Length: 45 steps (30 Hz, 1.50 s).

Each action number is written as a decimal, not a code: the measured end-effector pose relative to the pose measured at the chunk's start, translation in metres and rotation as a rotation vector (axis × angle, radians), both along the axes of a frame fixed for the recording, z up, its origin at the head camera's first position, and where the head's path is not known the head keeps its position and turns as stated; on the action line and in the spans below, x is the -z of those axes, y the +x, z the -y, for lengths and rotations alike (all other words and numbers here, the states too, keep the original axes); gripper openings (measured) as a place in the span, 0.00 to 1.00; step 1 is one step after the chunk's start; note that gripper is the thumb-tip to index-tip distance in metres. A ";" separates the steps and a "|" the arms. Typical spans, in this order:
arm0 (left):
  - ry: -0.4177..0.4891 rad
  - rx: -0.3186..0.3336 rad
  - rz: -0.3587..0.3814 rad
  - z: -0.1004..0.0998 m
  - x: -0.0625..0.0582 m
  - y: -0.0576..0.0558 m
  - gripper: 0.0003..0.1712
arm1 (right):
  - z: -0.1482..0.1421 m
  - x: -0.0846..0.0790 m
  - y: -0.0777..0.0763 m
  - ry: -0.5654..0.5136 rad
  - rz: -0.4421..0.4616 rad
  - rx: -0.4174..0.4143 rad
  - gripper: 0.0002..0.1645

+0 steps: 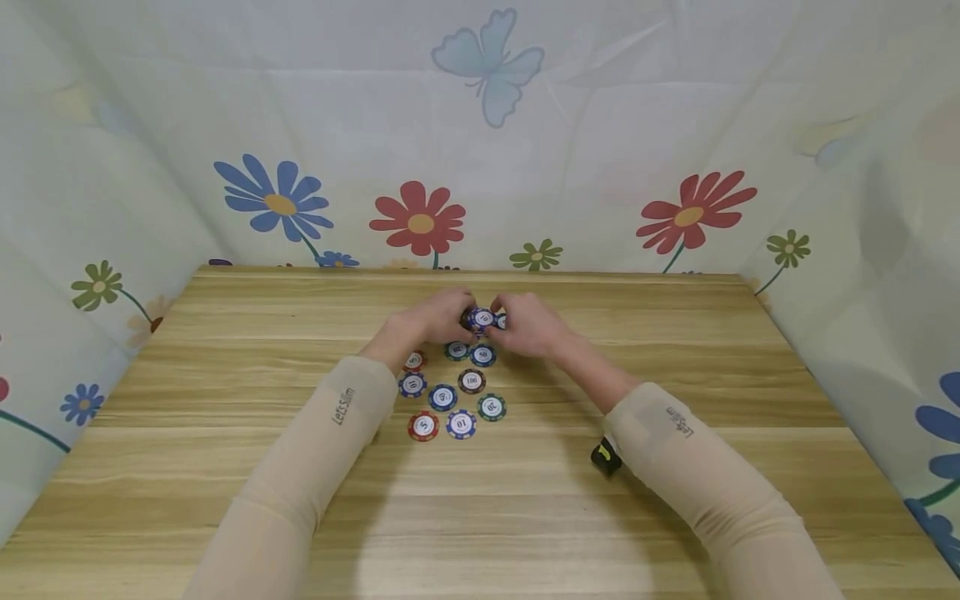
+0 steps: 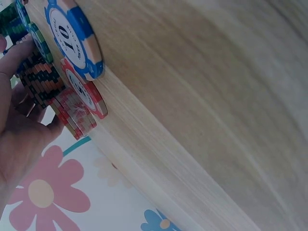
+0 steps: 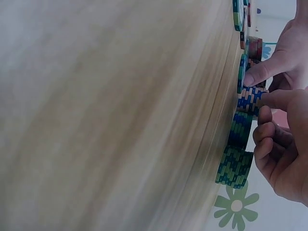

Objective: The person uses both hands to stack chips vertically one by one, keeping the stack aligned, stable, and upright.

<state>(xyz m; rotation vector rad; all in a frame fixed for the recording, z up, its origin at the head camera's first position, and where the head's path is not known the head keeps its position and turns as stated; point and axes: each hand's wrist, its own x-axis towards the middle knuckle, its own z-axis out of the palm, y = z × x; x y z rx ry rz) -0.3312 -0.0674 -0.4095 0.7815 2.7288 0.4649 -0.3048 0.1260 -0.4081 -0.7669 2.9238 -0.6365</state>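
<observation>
wd tbl (image 1: 525, 517) | wht backdrop (image 1: 615, 117) behind | 1 blu bfly (image 1: 491, 68) up top | 2 lg red flwrs (image 1: 420, 222) below

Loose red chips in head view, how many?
2: near red chip at the front row's left end; far red chip just beyond a blue chip. Left hand may hide more.

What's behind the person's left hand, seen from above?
The left wrist view shows a red chip stack and a black-and-orange chip stack there. From above, the left hand covers nearly all of them; anything else there is hidden.
</observation>
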 end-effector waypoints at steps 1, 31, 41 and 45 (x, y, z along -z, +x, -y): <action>0.000 0.000 0.000 0.000 0.000 0.000 0.25 | 0.001 0.000 0.000 -0.001 -0.002 0.000 0.21; 0.024 -0.006 -0.012 -0.001 0.001 -0.001 0.27 | 0.002 0.005 -0.001 -0.036 -0.023 -0.013 0.21; 0.055 0.012 0.026 0.003 -0.003 0.000 0.26 | 0.004 0.010 -0.001 -0.026 -0.026 0.000 0.19; 0.078 0.023 0.047 0.004 -0.004 -0.001 0.25 | 0.004 0.008 0.000 -0.021 -0.025 0.001 0.20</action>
